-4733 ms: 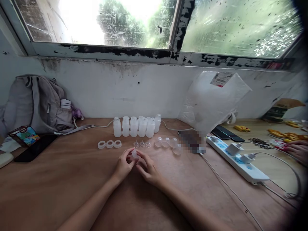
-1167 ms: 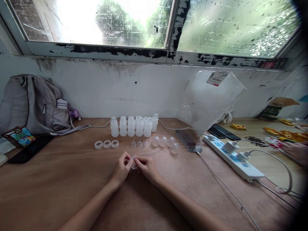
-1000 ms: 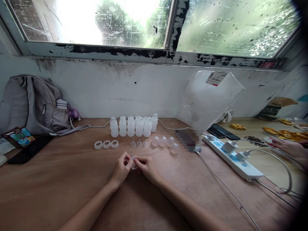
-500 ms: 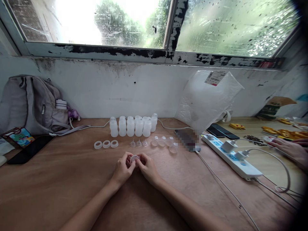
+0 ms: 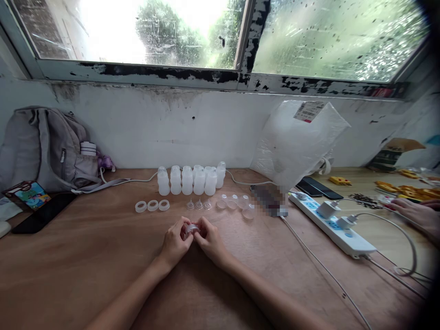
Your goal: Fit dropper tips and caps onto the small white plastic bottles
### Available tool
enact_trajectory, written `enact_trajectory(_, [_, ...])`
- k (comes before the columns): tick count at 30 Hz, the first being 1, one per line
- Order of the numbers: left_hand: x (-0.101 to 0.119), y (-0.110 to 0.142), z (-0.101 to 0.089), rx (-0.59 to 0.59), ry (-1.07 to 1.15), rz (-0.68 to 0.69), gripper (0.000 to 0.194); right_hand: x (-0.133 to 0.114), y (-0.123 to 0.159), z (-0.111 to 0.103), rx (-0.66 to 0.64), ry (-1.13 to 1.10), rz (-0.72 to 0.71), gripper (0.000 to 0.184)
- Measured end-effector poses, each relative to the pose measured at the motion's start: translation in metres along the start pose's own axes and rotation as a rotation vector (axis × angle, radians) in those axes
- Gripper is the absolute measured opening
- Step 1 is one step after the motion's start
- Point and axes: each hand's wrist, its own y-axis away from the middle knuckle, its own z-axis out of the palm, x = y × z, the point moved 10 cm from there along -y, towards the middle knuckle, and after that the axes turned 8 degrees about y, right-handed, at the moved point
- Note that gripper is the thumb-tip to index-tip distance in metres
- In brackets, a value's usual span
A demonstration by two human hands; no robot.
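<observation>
My left hand [image 5: 176, 242] and my right hand [image 5: 210, 239] meet over the middle of the wooden table [image 5: 103, 261], fingertips pinched together on a small translucent ring-shaped plastic part [image 5: 192, 228]. Beyond them lie three white rings [image 5: 152, 206], three tiny clear nipples [image 5: 199, 205] and several clear caps [image 5: 235, 204] in a row. Behind those stands a cluster of small white bottles [image 5: 189, 179].
A grey backpack [image 5: 44, 151] leans on the wall at the left, with a black phone [image 5: 43, 214] in front. A white plastic bag [image 5: 299, 142], a power strip [image 5: 333, 224] with cables and phones sit to the right. Another person's hand [image 5: 417, 215] works at the far right.
My hands have turned the small part between the fingertips and lifted it slightly; the other person's hand at the right shifted a little.
</observation>
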Motion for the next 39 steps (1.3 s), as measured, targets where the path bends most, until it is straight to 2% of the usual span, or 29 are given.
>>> enact_trajectory(3, [-0.007,-0.002,-0.001,0.013,0.081,-0.018,0.015,-0.003,-0.001,-0.002,-0.017,0.001,-0.035,0.013])
enact_trajectory(6, [-0.022,-0.007,-0.005,0.060,0.262,-0.060,0.017,-0.007,-0.002,0.000,-0.112,-0.095,-0.069,0.040])
enact_trajectory(8, [-0.031,-0.011,-0.008,0.088,0.384,-0.072,0.017,-0.003,-0.004,0.000,-0.148,-0.248,-0.018,0.051])
enact_trajectory(11, [-0.032,-0.015,-0.006,0.048,0.494,-0.039,0.013,0.009,-0.007,-0.002,-0.131,-0.388,0.097,0.046])
enact_trajectory(14, [-0.023,-0.015,-0.001,-0.031,0.518,-0.003,0.012,0.014,-0.009,-0.002,-0.124,-0.319,0.110,0.032])
enact_trajectory(20, [-0.012,-0.010,0.007,-0.147,0.556,-0.014,0.032,0.023,-0.009,-0.009,-0.049,-0.344,0.142,0.021])
enact_trajectory(22, [-0.008,-0.009,0.005,-0.134,0.505,0.032,0.035,0.025,-0.008,-0.009,-0.053,-0.366,0.160,0.019])
enact_trajectory(26, [0.002,-0.005,0.002,-0.067,0.206,0.177,0.040,0.027,-0.009,-0.008,-0.054,-0.385,0.182,0.019])
enact_trajectory(29, [0.007,-0.003,0.002,-0.043,0.059,0.225,0.038,0.027,-0.010,-0.008,-0.066,-0.358,0.169,0.021])
enact_trajectory(39, [0.025,-0.001,-0.017,0.018,-0.070,0.261,0.036,0.017,-0.010,-0.014,-0.059,-0.432,0.150,0.024])
